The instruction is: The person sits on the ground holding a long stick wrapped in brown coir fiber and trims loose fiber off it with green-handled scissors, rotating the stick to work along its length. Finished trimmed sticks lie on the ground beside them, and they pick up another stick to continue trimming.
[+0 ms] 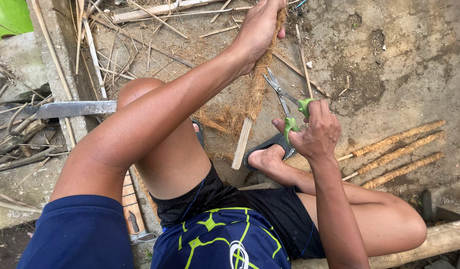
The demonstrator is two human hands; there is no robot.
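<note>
My left hand grips the top of a wooden stick wrapped in brown coconut fibre; the stick's bare lower end rests on the ground near my foot. My right hand holds green-handled scissors with the blades apart, their tips close beside the fibre wrap. Loose fibre hangs from the stick's lower part.
Three finished fibre-wrapped sticks lie on the dirt at the right. A large knife blade lies at the left beside a concrete edge. Bamboo slivers litter the ground ahead. A bamboo pole lies at the bottom right. A black sandal is on my foot.
</note>
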